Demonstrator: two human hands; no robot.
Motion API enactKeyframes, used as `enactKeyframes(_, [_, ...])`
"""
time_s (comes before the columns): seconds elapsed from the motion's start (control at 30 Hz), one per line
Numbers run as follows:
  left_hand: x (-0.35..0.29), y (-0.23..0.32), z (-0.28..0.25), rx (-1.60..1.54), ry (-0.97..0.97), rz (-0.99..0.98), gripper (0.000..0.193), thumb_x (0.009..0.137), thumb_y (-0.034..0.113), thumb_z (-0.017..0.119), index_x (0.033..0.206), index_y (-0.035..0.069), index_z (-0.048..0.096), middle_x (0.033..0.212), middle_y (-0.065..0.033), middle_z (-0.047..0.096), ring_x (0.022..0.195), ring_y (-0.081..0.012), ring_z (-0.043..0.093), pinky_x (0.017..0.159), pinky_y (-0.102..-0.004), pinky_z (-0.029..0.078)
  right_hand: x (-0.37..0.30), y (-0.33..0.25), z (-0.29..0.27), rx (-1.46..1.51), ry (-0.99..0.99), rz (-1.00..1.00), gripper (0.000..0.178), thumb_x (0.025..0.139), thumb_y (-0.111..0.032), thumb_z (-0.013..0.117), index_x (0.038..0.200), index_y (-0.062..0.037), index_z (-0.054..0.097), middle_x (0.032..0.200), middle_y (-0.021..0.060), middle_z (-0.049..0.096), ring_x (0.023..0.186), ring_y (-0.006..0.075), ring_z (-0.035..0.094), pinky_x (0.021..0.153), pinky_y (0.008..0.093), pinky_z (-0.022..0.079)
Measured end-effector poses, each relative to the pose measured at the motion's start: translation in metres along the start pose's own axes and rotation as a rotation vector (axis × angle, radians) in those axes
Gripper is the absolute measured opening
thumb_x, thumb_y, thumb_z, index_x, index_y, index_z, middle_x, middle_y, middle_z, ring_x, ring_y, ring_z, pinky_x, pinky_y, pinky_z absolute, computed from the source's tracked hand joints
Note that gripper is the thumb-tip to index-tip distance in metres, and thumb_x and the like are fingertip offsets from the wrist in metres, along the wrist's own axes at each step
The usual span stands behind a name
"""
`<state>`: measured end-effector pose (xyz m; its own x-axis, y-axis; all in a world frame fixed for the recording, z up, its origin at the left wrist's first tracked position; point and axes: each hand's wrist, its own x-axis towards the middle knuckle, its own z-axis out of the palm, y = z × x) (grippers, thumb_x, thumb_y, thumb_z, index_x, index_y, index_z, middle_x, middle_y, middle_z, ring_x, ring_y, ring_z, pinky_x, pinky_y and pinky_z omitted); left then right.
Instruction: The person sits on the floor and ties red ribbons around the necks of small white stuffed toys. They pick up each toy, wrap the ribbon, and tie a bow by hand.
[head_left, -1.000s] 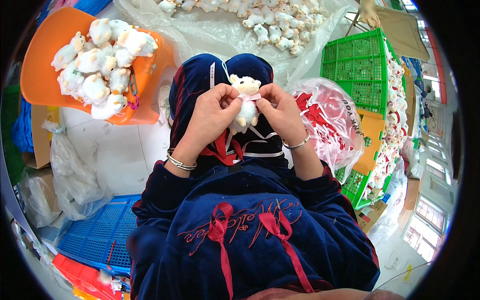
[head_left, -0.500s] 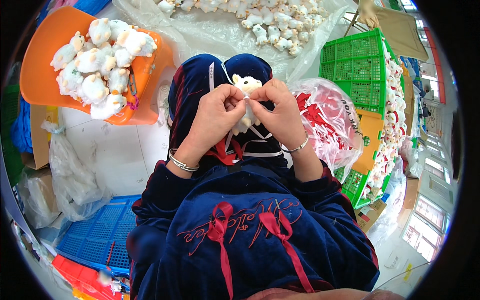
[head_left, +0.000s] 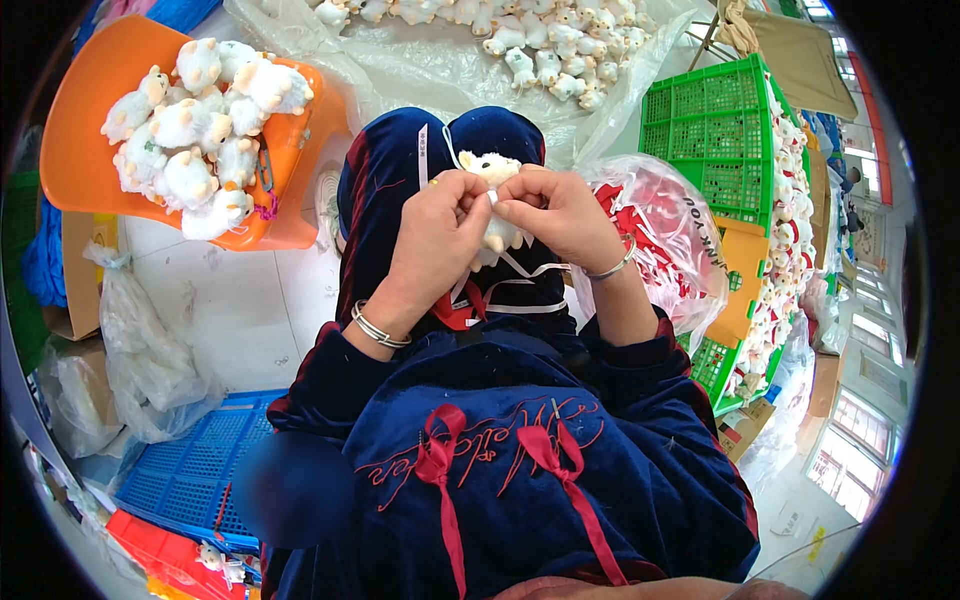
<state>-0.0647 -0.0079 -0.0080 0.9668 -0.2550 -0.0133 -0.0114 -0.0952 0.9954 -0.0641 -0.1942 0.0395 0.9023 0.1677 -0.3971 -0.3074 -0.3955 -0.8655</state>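
A small white plush animal stands between my knees, its cream head toward the far side. At its neck my left hand and my right hand come together, thumbs and fingertips pinched on a bit of white ribbon. The fingers hide most of the neck. More white ribbon trails over my right thigh, and a red ribbon-like piece lies on my lap. Across my left knee hangs a flat white strip.
At the left an orange chair bears a pile of plush animals and scissors. A plastic bag of red and white pieces is right of my knees, beside green crates. Many plush toys lie ahead on plastic sheeting. A blue crate sits at lower left.
My right hand has turned, its wrist swinging outward and its fingers drawn in closer to the left fingertips. The white ribbon on my right thigh has shifted to the right.
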Motion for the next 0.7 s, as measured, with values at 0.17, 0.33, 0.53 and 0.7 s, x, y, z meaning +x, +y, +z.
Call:
enactKeyframes(0.17, [-0.001,-0.008,-0.008,-0.215,-0.050,-0.150,0.013,0.096,0.010,0.066,0.096,-0.004,0.067,0.080,-0.0043,0.068,0.070,-0.0064,0.059,0.064,-0.0236,0.050,-0.005,-0.002,0.019,-0.069,0.149,-0.012,0.015,0.092,-0.013,0.073,0.095,0.0020,0.072,0.071,-0.0017,0.059,0.065,0.0042,0.050,0.056,0.0252,0.042])
enactKeyframes(0.33, [0.001,-0.008,-0.011,-0.247,-0.089,-0.181,0.016,0.097,0.013,0.067,0.094,-0.002,0.068,0.080,-0.0015,0.067,0.071,-0.0041,0.058,0.063,-0.0218,0.048,-0.003,0.007,0.017,-0.061,0.125,-0.142,0.017,0.093,-0.014,0.072,0.097,0.0019,0.071,0.082,0.0029,0.066,0.071,0.0072,0.056,0.064,0.0261,0.047])
enactKeyframes(0.53, [0.001,-0.017,-0.005,-0.221,-0.017,-0.152,0.017,0.098,0.014,0.067,0.092,-0.002,0.068,0.076,0.0004,0.066,0.068,-0.0034,0.056,0.061,-0.0218,0.047,-0.019,0.006,-0.001,-0.027,0.265,-0.084,0.024,0.093,-0.016,0.073,0.109,0.0023,0.068,0.094,0.0050,0.069,0.075,0.0086,0.060,0.068,0.0258,0.050])
enactKeyframes(0.7, [0.002,-0.016,-0.005,-0.249,-0.031,-0.186,0.019,0.098,0.016,0.068,0.091,-0.002,0.068,0.075,0.0006,0.065,0.067,-0.0030,0.056,0.059,-0.0218,0.046,-0.029,0.017,0.002,-0.060,0.175,0.041,0.026,0.092,-0.016,0.075,0.108,0.0031,0.069,0.087,0.0040,0.070,0.065,0.0068,0.058,0.061,0.0229,0.048])
